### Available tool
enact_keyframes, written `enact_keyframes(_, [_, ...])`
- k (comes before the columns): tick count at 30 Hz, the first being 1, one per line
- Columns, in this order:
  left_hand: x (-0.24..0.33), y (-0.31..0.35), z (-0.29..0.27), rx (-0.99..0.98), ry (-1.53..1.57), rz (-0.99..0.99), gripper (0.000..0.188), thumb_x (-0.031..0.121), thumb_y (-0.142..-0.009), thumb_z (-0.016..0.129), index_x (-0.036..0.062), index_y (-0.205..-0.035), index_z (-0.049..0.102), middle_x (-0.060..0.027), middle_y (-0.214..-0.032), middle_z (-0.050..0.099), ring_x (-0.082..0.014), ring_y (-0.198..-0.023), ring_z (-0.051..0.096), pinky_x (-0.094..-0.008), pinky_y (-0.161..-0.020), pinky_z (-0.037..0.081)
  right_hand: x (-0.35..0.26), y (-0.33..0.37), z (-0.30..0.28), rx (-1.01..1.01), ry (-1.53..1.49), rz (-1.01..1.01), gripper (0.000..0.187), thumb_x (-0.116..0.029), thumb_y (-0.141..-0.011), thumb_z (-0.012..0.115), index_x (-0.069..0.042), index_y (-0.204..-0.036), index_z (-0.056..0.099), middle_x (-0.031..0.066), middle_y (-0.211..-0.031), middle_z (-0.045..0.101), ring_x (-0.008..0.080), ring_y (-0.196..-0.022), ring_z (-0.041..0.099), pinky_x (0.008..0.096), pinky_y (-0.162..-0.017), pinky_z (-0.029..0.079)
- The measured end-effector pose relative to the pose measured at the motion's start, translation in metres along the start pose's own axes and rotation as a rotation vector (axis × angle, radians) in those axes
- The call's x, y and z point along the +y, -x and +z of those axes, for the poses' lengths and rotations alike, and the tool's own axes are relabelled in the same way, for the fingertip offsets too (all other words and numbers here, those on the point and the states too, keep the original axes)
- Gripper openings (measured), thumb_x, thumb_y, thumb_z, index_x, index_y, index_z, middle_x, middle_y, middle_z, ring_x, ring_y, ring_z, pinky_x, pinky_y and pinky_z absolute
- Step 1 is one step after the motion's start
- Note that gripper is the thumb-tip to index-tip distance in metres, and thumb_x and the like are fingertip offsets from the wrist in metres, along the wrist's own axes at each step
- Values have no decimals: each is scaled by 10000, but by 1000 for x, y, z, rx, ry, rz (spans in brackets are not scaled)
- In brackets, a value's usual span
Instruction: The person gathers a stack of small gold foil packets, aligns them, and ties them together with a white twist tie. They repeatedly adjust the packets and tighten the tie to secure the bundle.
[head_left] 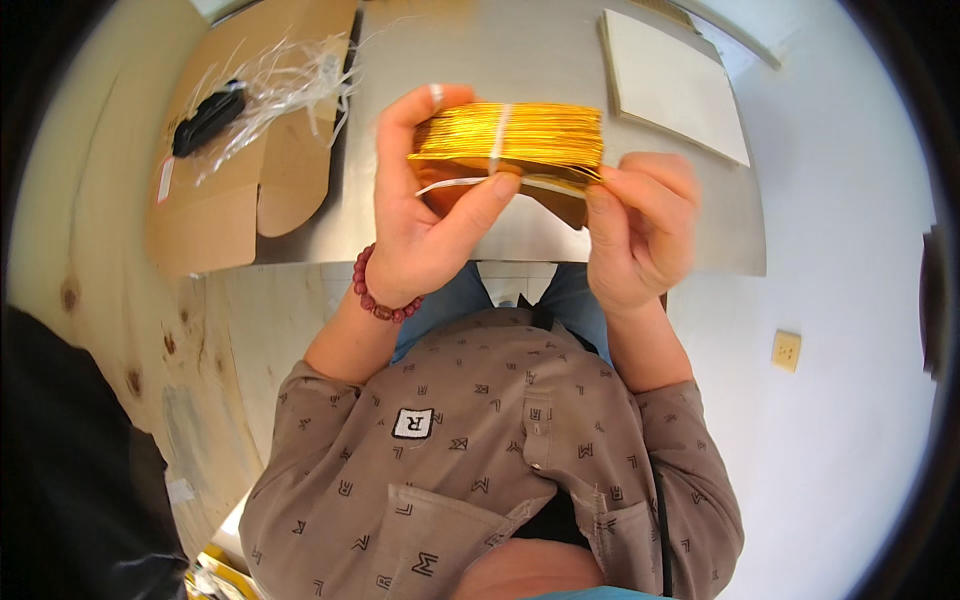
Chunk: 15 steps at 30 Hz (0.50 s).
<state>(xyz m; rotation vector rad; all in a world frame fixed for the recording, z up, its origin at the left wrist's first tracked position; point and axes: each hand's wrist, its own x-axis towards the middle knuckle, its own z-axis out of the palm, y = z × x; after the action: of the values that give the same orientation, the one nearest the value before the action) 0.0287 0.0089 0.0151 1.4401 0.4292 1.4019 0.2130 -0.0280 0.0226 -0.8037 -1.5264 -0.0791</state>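
A thick stack of shiny gold foil sheets (555,135) is held up above the near edge of the table, bound round its middle by a narrow white band (500,138). My left hand (425,200) grips its left end, thumb at the lower front and fingers curled over the far side. At the right lower corner, the thumb and forefinger of my right hand (645,225) pinch the edge of a sheet. The lowest sheets bend down away from the stack, with a pale strip showing along them. My right fingertips are partly blurred.
On the metal table (440,60), a brown cardboard piece (295,180) lies at the left, bearing a tangle of clear plastic strips (300,85) and a black object (208,118). A stack of white sheets (675,85) lies at the far right. A wall socket (786,351) is on the right.
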Motion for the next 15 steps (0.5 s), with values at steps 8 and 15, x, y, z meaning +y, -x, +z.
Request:
enact_keyframes(8, [-3, -9, -13, -123, -80, 105, 762, -32, -850, 754, 16, -1490, 343, -149, -1367, 508, -204, -1248, 552, -355, -1056, 478, -2, -12, 0, -106, -436, 422, 628, 7, -800, 748, -6, -1393, 541, 96, -1207, 640, 190, -1099, 597, 328, -952, 480])
enact_keyframes(15, [-7, -26, -15, -52, -162, 43, 809, 46, -749, 894, 44, -1388, 398, -140, -1366, 544, -202, -1174, 626, -351, -988, 531, -2, -12, 2, -182, -526, 692, 378, -1, -925, 723, 24, -1281, 597, 75, -1141, 672, 117, -1019, 644, 264, -899, 521])
